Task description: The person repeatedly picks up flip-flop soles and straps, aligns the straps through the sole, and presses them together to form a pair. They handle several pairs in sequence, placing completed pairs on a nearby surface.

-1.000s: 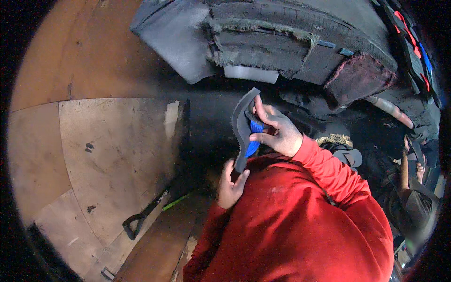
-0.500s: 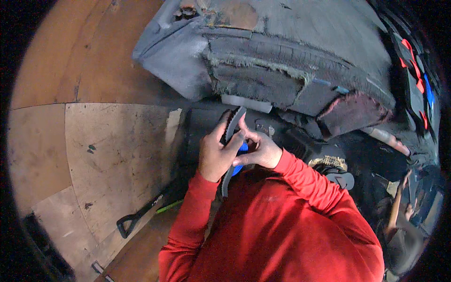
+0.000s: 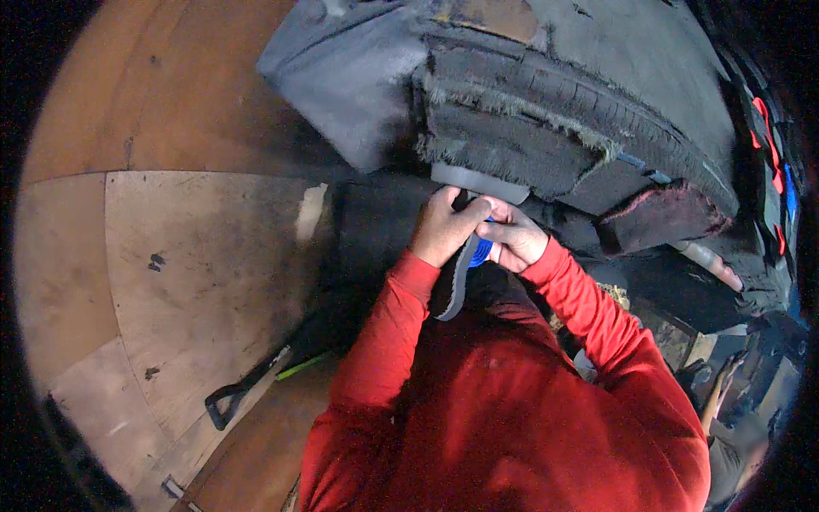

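At the far left of the frame, brown wooden panels (image 3: 68, 264) run down the side, with a paler board (image 3: 213, 282) against them. Lower left, a black loop-shaped handle (image 3: 223, 406) leans near a thin green strip (image 3: 299, 366). Toward the middle my left hand (image 3: 444, 229) comes up out of a red sleeve (image 3: 365, 354), grasping the upper part of a curved grey sole (image 3: 461, 277) between thumb and fingers. The sole sits just about at the centre of the frame, its lower end hanging free and bending toward my front. A blue strap (image 3: 482, 250) shows on its right side, where my right hand (image 3: 517, 239) pinches close in; my fingers hide exactly what they press. Just above my hands lies a whitish roll (image 3: 482, 182), under the frayed edge of a dusty, dark grey padded bench (image 3: 648, 68) filling the top. Farther right is a reddish frayed cloth (image 3: 670, 218), then a co-worker's arm (image 3: 719, 394) at lower right, and red straps (image 3: 769, 145) along the right rim.
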`<state>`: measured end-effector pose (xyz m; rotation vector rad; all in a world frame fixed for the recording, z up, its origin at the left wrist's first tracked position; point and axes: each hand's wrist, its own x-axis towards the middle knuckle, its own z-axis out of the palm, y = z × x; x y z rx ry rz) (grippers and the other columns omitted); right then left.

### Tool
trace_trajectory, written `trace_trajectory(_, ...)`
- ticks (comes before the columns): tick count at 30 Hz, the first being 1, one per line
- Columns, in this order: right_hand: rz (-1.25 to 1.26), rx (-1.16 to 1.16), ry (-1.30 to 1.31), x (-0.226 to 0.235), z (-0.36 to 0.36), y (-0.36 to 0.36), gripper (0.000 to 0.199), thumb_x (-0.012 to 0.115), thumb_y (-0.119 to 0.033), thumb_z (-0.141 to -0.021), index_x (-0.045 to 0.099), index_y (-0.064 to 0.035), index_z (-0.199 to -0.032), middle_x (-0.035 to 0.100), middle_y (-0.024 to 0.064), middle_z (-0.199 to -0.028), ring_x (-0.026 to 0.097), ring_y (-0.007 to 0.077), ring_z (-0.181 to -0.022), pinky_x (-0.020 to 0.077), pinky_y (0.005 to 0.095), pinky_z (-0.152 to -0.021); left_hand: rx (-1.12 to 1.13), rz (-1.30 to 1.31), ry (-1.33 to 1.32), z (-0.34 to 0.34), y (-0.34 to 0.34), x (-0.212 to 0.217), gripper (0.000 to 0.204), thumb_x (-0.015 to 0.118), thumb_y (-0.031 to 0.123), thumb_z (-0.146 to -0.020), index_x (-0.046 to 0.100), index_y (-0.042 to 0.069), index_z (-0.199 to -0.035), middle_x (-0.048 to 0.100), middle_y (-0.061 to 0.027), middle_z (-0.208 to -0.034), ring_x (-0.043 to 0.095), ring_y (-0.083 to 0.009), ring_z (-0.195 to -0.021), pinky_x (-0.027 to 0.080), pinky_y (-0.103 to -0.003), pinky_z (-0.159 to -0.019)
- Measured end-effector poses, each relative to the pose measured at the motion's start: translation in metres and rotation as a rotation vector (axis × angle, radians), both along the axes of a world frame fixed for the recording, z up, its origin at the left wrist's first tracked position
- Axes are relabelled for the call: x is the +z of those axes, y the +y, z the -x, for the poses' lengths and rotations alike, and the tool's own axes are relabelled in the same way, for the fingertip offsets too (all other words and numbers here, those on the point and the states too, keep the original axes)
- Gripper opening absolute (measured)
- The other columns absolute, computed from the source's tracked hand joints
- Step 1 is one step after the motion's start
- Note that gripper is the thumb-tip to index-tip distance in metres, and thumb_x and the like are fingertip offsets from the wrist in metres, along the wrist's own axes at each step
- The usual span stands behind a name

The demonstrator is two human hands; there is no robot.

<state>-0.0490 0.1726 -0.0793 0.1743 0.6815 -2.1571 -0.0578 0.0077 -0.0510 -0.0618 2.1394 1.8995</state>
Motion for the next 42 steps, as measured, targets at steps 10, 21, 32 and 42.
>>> trace_trajectory(10,-1.285,-0.089,1.357,-0.001,-0.044,-0.021,0.094,0.088,-0.026,-0.066,0.041,-0.0188,-0.147,0.036,0.0217,-0.149,0.042,0.0424,-0.132,0.0405,0.0424,-0.105,0.256,-0.185,0.13,-0.073,-0.008,-0.012,0.052,0.065,0.017,-0.094,0.048,0.001,-0.14,0.063,-0.0111,-0.127,0.06,-0.0133,-0.109,0.047,-0.027,-0.093)
trace_trajectory(21,-0.2,0.018,0.505,0.015,-0.035,-0.039,0.077,0.068,0.014,-0.081,0.042,-0.0164,-0.147,0.06,-0.0002,-0.125,0.059,0.0096,-0.105,0.0509,0.0291,-0.093,0.087,0.443,0.252,-0.047,-0.031,0.045,0.047,0.066,0.015,-0.089,0.056,-0.002,-0.131,0.071,-0.0168,-0.11,0.067,-0.0145,-0.094,0.052,-0.031,-0.083)
trace_trajectory(32,0.19,-0.002,-0.188,0.026,-0.025,-0.029,0.06,0.066,0.009,-0.085,0.05,-0.0207,-0.134,0.062,-0.0013,-0.105,0.064,0.0125,-0.091,0.054,0.0253,-0.074,-0.01,0.246,-0.056,-0.026,-0.026,0.06,0.043,0.067,0.021,-0.088,0.06,-0.003,-0.122,0.07,-0.0126,-0.101,0.065,-0.014,-0.093,0.051,-0.031,-0.079)
trace_trajectory(42,-0.272,0.117,0.124,0.015,-0.018,0.002,0.056,0.072,0.005,-0.083,0.052,-0.0139,-0.132,0.064,-0.0024,-0.099,0.063,0.0071,-0.085,0.0525,0.0234,-0.077,0.045,-0.289,-0.171,-0.036,-0.009,-0.005,0.049,0.058,0.003,-0.084,0.054,-0.003,-0.132,0.064,-0.0024,-0.113,0.058,-0.0093,-0.097,0.047,-0.025,-0.087)
